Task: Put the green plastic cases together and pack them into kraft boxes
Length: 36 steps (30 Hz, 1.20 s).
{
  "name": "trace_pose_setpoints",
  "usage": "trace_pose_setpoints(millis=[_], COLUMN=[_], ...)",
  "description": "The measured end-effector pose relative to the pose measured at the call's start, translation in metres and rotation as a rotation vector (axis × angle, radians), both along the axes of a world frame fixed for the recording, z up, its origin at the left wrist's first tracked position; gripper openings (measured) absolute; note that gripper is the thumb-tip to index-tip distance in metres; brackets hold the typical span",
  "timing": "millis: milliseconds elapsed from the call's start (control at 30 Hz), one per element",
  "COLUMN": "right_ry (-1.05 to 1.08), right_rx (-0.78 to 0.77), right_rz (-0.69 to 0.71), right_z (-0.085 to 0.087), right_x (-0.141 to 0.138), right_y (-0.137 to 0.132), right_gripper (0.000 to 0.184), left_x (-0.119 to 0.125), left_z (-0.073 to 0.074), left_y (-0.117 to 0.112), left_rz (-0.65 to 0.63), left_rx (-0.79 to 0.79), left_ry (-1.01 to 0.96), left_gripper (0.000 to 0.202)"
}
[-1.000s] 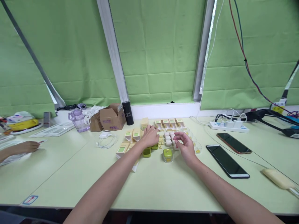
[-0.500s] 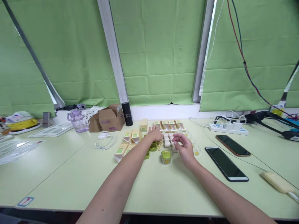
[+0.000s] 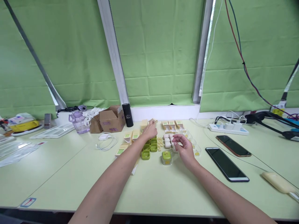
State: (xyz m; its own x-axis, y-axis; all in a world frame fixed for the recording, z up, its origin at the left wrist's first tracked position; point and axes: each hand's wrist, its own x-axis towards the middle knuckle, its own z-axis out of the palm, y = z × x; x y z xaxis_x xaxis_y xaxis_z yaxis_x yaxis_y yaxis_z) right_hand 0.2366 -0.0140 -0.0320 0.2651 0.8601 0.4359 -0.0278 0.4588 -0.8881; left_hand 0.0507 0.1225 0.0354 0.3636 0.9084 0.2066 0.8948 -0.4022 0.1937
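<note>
My left hand (image 3: 150,131) is closed on a small cream paper box (image 3: 153,120) above the far part of the table. Below it, green square lids (image 3: 145,155) stand in rows beside small yellow pieces (image 3: 159,141). My right hand (image 3: 184,147) hovers half curled, thumb and fingers apart, by the rounded white pieces (image 3: 167,143). Clear containers (image 3: 196,151) lie just right of it, partly hidden. A clear box with a green lid (image 3: 166,158) stands between my forearms. Three open paper boxes (image 3: 172,126) sit at the back; more paper boxes (image 3: 128,137) are left, partly behind my arm.
At right lie two phones (image 3: 226,164), a cream power bank (image 3: 277,183) and a power strip (image 3: 229,128) with cables. On the left stand a cardboard box (image 3: 112,119), a black bottle (image 3: 127,115), a purple jug (image 3: 79,122) and a white charger (image 3: 104,136).
My left hand has taken the leftmost paper box from the back row and moved left and slightly away with it. My right hand has stayed nearly still.
</note>
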Motion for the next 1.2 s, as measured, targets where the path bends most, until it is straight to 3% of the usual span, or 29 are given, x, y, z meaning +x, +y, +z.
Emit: trace_pose_setpoints(millis=[200, 500, 800, 1033, 1200], right_ry=[-0.002, -0.058, 0.021, 0.017, 0.097], right_rx=[0.012, 0.001, -0.128, -0.150, -0.090], right_rz=[0.017, 0.020, 0.100, 0.031, 0.084], right_z=[-0.001, 0.001, 0.009, 0.020, 0.019], right_x=[-0.001, -0.001, 0.003, 0.012, 0.010], right_y=[-0.001, 0.000, 0.005, 0.003, 0.000], right_gripper=[0.026, 0.034, 0.068, 0.066, 0.058], left_x=[-0.009, -0.032, -0.040, -0.034, -0.035], left_z=[0.003, -0.013, -0.028, -0.030, -0.034], left_y=[-0.041, -0.113, -0.128, -0.137, -0.140], left_rz=[-0.014, -0.263, -0.484, -0.750, -0.777], left_rx=[0.127, 0.416, 0.531, 0.576, 0.587], left_ry=[-0.079, -0.133, -0.073, -0.053, -0.099], left_gripper=[0.049, 0.056, 0.042, 0.039, 0.038])
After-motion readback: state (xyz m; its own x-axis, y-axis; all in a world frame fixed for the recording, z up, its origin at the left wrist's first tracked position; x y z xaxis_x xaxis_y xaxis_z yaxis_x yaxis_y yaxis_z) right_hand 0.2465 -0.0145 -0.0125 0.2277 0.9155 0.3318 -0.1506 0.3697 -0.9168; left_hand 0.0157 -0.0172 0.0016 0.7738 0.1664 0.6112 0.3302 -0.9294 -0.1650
